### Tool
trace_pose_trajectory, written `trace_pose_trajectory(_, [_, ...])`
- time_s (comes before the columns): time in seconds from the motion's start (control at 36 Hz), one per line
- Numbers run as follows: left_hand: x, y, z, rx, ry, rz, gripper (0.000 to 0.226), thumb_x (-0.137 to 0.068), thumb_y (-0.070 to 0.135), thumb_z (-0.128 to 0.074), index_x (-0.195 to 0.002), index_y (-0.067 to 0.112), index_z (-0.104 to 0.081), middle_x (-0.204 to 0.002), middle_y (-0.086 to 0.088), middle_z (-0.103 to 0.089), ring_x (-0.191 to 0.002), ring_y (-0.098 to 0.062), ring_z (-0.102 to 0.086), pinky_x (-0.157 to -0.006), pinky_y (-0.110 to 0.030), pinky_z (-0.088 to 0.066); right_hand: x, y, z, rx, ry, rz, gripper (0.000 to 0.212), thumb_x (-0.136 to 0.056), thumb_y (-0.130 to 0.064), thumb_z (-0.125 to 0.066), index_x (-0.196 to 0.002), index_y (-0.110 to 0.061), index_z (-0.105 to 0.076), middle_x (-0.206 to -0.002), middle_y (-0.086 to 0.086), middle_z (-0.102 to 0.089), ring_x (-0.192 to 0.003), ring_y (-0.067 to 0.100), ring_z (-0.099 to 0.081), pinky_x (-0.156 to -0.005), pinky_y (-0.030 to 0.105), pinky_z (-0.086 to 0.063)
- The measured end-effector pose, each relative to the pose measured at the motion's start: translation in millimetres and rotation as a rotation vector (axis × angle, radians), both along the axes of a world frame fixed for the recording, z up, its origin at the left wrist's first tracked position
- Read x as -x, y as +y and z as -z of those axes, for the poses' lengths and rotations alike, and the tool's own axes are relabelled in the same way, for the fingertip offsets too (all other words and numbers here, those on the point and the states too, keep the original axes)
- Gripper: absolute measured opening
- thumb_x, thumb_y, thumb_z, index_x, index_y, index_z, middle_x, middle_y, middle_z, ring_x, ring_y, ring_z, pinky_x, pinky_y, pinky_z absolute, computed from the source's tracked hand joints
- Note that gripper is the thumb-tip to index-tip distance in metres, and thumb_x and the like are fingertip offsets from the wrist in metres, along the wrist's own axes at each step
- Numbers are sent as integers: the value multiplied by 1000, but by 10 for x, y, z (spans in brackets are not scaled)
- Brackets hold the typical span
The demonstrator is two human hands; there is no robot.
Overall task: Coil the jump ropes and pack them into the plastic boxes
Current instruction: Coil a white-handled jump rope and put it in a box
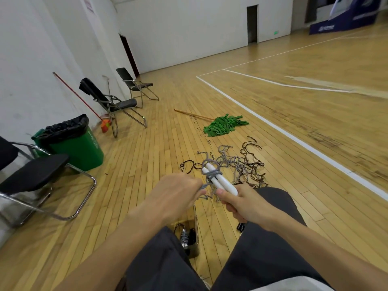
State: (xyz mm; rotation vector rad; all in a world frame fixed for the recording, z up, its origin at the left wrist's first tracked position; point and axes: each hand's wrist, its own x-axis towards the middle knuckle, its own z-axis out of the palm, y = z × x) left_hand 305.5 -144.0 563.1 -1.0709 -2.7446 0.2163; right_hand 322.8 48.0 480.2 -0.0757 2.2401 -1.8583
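Right hand (241, 203) grips two white plastic rope handles (218, 179) wound with grey cord; left hand (178, 193) pinches that grey cord's (204, 185) end, above a clear plastic box (195, 234).

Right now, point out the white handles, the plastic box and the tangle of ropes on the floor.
white handles (224, 184): head view, one handle's shaft, below the wound grey rope (211, 175).
plastic box (196, 232): head view, its right rim.
tangle of ropes (241, 164): head view, dense middle of the pile.
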Motion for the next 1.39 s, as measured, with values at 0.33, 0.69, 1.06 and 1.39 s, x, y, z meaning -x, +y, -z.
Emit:
trace_pose_trajectory(0.33, [162, 43, -299, -85, -148, 256, 25, -97, 34, -62, -93, 15, -76, -81, 5, -66, -70, -6, -53, -68, -26, -45, -133, -12, -247, -261, -91, -261, 36, -100, -43, -58, -85, -10, -55, -59, -3, -48, -44, 9, -38, -45, 21, -37])
trace_pose_trajectory(0.69, [179, 108, -365, -401, -677, 136, 22, -68, 26, -90, -76, 11, -76, -67, 5, -70, -62, 0, -61, -59, -13, -43, -307, 145, -540, -335, -242, -633, 37, -102, -41, -57, -83, -10, -53, -59, -3, -39, -48, 10, -32, -46, 21, -30])
trace_pose_trajectory(1.06, [274, 3, 4, -986, -1268, 159, 56, -60, 65, -85, -69, 12, -68, -63, 5, -61, -55, -9, -52, -53, -19, -45, -347, 157, -701, 14, -58, -662, 34, -99, -38, -59, -77, -13, -54, -60, 1, -39, -46, 13, -34, -45, 21, -32])
trace_pose_trajectory(1.39, [287, 138, 399, -820, -976, -139, 76, -99, 60, -26, -78, -6, -59, -59, -14, -51, -53, -21, -48, -61, -17, -47, -241, 175, -624, 276, 65, -358, 29, -94, -40, -56, -77, -17, -61, -61, 1, -40, -44, 12, -36, -44, 23, -35])
